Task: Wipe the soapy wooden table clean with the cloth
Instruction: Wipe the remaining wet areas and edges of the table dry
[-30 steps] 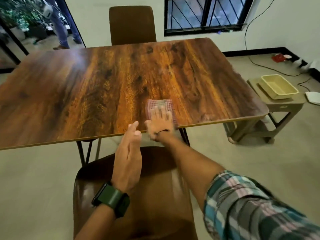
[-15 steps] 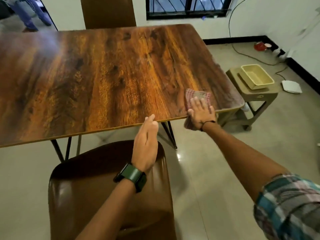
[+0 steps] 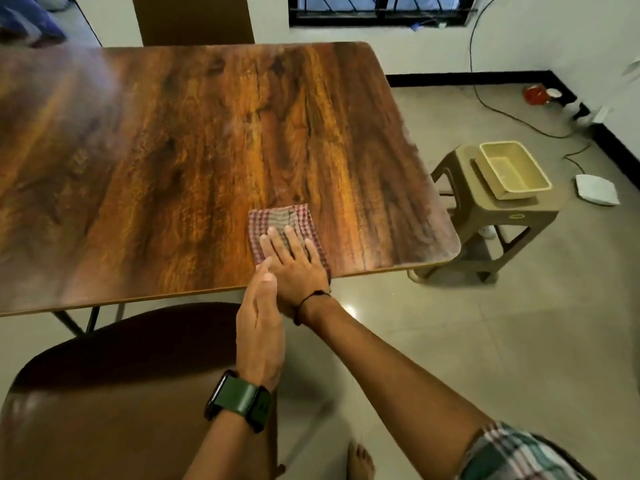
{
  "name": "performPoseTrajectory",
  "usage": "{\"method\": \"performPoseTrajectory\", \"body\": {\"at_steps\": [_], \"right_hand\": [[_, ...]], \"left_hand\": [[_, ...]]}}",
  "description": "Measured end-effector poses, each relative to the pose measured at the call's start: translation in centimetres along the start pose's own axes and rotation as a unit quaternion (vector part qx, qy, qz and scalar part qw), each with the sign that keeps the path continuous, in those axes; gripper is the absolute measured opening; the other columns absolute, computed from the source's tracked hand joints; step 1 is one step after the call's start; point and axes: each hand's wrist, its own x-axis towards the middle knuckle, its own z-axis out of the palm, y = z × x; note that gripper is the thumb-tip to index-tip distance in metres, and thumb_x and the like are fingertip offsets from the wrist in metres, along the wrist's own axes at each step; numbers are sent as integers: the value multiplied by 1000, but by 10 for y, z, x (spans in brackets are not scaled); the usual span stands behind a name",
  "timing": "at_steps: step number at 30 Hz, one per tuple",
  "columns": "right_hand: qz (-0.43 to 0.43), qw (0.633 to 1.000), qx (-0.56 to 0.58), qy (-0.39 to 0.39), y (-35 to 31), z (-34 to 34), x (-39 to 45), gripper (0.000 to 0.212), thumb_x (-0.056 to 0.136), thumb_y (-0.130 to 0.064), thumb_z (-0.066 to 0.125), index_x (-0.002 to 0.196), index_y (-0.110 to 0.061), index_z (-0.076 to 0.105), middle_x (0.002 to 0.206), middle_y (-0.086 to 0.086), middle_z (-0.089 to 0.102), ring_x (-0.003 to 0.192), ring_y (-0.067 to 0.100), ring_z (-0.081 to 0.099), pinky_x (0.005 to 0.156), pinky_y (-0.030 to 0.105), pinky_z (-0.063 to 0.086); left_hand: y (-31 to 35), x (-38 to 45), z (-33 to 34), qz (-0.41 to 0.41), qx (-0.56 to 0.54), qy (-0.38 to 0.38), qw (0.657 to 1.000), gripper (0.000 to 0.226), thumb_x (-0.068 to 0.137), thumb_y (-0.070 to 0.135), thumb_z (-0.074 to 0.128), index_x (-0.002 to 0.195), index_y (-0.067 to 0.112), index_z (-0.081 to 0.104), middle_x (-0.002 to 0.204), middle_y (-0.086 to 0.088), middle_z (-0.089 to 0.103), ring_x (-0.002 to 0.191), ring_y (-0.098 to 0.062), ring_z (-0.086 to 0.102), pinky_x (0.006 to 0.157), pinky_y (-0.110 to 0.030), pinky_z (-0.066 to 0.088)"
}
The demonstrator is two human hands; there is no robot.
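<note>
Cloth (image 3: pixel 282 227), red-and-white checked, folded flat on the wooden desk (image 3: pixel 180 161) near its front edge, toward the right corner. Pressed down under the right hand (image 3: pixel 294 263), fingers (image 3: pixel 277 242) straight and spread over the near half of the fabric, far half showing past the fingertips. Thin dark band around that wrist. Left hand (image 3: pixel 259 327) held edge-on just beside the right one at the desk's front edge, fingers straight and together, gripping nothing; whether actually touching the edge, impossible to tell. Green watch (image 3: pixel 240 400) strapped on the left wrist. Brown chair (image 3: pixel 121 393) tucked below the near edge, a second chair back (image 3: pixel 194 20) at the far side. Off to the right, a tan plastic stool (image 3: pixel 498 216) on the tiled floor, carrying a pale yellow tub (image 3: pixel 512 169). Further right, a white cloth (image 3: pixel 597 189) on the floor, and a dark cable (image 3: pixel 485 98) trailing along the wall.
</note>
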Motion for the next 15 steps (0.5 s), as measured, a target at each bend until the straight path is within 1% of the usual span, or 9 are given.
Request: {"method": "performPoseTrajectory", "body": {"at_steps": [1, 2, 5, 8, 10, 12, 13, 15], "right_hand": [[-5, 1000, 6, 1, 10, -3, -4, 57, 100, -37, 24, 150, -23, 0, 159, -4, -6, 145, 17, -13, 115, 43, -9], [-1, 1000, 6, 6, 25, -6, -9, 56, 100, -38, 23, 150, -24, 1, 159, -5, -6, 145, 15, -12, 115, 42, -8], [59, 998, -5, 23, 84, -19, -28, 56, 100, -40, 19, 150, -28, -3, 158, -8, -10, 144, 12, -14, 115, 40, -10], [116, 993, -21, 27, 140, -32, -43, 55, 98, -42, 14, 148, -32, -7, 158, -9, -11, 144, 12, -15, 114, 38, -12], [131, 991, -33, 21, 156, -37, -42, 57, 93, -45, 4, 147, -33, -9, 158, -9, -10, 145, 14, -14, 114, 39, -12], [144, 989, -32, 18, 160, -40, -35, 61, 88, -47, 1, 147, -34, -8, 158, -10, -10, 145, 15, -12, 114, 44, -12], [152, 988, -29, 18, 162, -41, -29, 61, 88, -47, 1, 148, -34, -7, 157, -10, -9, 145, 15, -11, 114, 46, -11], [168, 985, -28, 24, 172, -44, -12, 57, 92, -47, 3, 148, -35, -7, 158, -10, -10, 145, 14, -12, 113, 48, -11]], "left_hand": [[2, 3, 9, -3, 2, 8, 1000, 43, 95, 45, 27, 134, 31, 39, 142, 13, 37, 125, 6, 30, 85, 2, 23], [5, 6, 17, -1, 4, 14, 1000, 41, 97, 40, 26, 134, 30, 39, 142, 13, 37, 125, 6, 31, 86, 3, 23], [17, 17, 32, 2, 1, 17, 1000, 42, 97, 36, 23, 136, 26, 38, 146, 10, 34, 130, 3, 28, 96, -9, 20], [31, 28, 43, 10, -3, 19, 1000, 44, 97, 40, 24, 137, 25, 36, 148, 8, 32, 132, 2, 26, 100, -13, 19], [39, 38, 47, 16, -3, 19, 1000, 52, 91, 49, 24, 137, 26, 35, 148, 9, 31, 133, 2, 25, 98, -11, 19], [44, 48, 48, 13, -7, 23, 1000, 59, 84, 53, 23, 136, 28, 36, 147, 10, 31, 133, 3, 25, 93, -6, 18], [46, 54, 49, 12, -12, 22, 1000, 57, 86, 54, 26, 136, 28, 36, 147, 10, 32, 133, 3, 25, 93, -6, 18], [47, 65, 49, 11, -22, 13, 1000, 49, 91, 50, 31, 135, 28, 37, 147, 9, 33, 133, 2, 26, 96, -9, 19]]}}
